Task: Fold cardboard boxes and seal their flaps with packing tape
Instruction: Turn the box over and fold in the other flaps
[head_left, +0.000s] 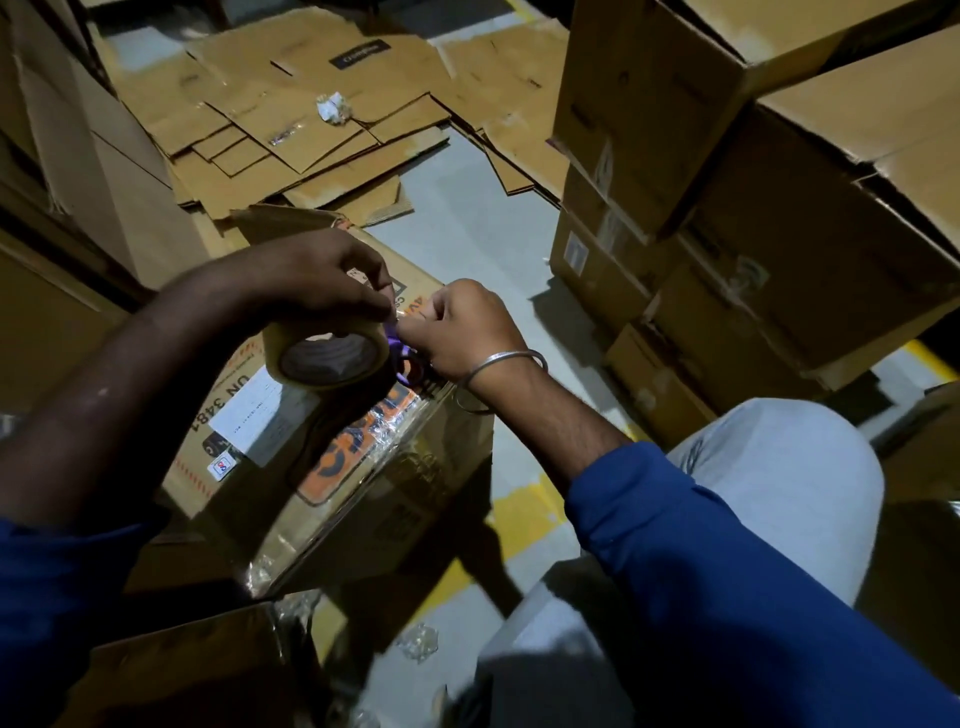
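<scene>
Head view looks down at my two hands meeting over a closed brown cardboard box (332, 467) with white labels and an orange printed panel under shiny clear tape. My left hand (322, 280) curls over the top of a roll of clear packing tape (327, 353), gripping it just above the box's top face. My right hand (462, 332), a silver metal bangle (506, 364) on its wrist, is closed in a fist with the fingertips pinching at the roll's edge; something purple shows there, too small to identify. Flattened brown cardboard sheets (311, 130) lie on the grey floor (467, 218) beyond. Stacked brown cartons (727, 234) stand to my right.
</scene>
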